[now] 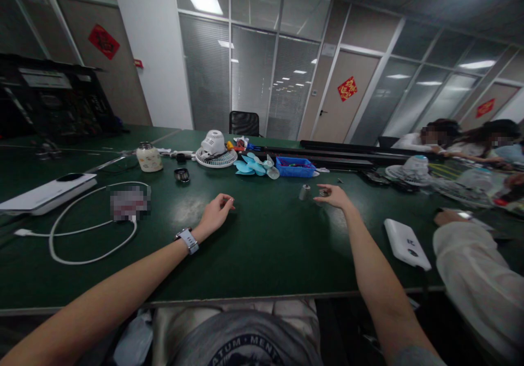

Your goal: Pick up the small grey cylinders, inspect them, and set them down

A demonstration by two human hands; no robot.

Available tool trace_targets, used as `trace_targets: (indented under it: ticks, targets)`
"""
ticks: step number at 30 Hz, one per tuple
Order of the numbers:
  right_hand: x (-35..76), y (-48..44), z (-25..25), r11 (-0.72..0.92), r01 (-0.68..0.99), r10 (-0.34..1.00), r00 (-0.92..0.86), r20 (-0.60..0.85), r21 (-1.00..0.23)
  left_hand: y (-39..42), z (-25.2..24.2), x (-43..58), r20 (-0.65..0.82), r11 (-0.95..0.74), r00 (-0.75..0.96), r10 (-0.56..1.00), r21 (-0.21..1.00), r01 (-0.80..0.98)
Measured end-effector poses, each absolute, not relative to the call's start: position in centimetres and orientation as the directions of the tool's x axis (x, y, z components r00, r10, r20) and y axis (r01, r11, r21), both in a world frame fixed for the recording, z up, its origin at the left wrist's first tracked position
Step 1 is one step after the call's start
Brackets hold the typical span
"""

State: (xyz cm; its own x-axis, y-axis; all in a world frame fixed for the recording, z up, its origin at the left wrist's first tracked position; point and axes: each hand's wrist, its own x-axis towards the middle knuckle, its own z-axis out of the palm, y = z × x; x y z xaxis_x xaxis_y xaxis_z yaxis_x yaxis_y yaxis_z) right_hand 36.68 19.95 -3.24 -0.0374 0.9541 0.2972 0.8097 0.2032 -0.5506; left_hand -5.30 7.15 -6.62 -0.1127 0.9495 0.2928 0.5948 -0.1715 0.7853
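My left hand is over the green table, fingers loosely bent and a little apart, with nothing visible in it. My right hand is farther right, thumb and fingers curved around a small greyish part that I cannot make out. Just left of its fingertips, a small silver metal cylinder stands upright on the table. Beyond my hands lie light blue fan blades, a white fan body with its round grille and a blue tray of small parts.
On the left are a patterned jar, a dark round object, a white cable and a white flat device. A white power bank lies right of my forearm, near another person's sleeve. More people sit far right.
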Motion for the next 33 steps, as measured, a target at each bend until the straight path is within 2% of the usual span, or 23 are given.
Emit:
trace_targets:
  ticks: [6,10,12,14,17,19,21,27,33]
  targets:
    - [36.5,20.1,-4.2,0.03,0.691,0.975,0.14,0.174,-0.723,7.2,-6.7,-5.3,0.295,-0.178,-0.104,0.95,0.785,0.594]
    - [36.2,20.2,-3.2,-0.04,0.704,0.954,0.238,0.182,-0.709,7.0,-6.7,-5.3,0.292,-0.179,-0.103,0.951,0.789,0.588]
    - [35.0,19.9,-2.4,-0.024,0.711,0.939,0.257,0.228,-0.703,7.0,-6.6,-5.3,0.286,-0.176,-0.101,0.953,0.793,0.584]
    - [32.3,18.8,-1.7,0.085,0.679,0.941,0.186,0.284,-0.729,7.0,-6.5,-5.3,0.279,-0.173,-0.097,0.955,0.794,0.583]
    - [26.2,16.1,-1.8,0.333,0.467,0.942,-0.129,0.31,-0.819,6.8,-6.3,-5.1,0.308,-0.205,-0.081,0.948,0.786,0.584]
    - [21.9,13.8,-2.4,0.388,0.332,0.902,-0.328,0.28,-0.86,6.4,-6.0,-4.8,0.349,-0.25,-0.057,0.935,0.766,0.592]
    - [18.5,11.7,-3.3,0.391,0.275,0.867,-0.43,0.251,-0.878,5.8,-5.6,-4.3,0.397,-0.308,-0.017,0.918,0.739,0.6]
    - [15.2,8.9,-4.9,0.443,0.201,0.807,-0.514,0.29,-0.874,4.3,-4.2,-2.5,0.516,-0.5,0.125,0.848,0.698,0.513]
    - [15.4,9.4,-5.8,0.451,0.201,0.794,-0.535,0.289,-0.87,5.2,-4.2,-1.4,0.46,-0.453,0.092,0.883,0.789,0.415]
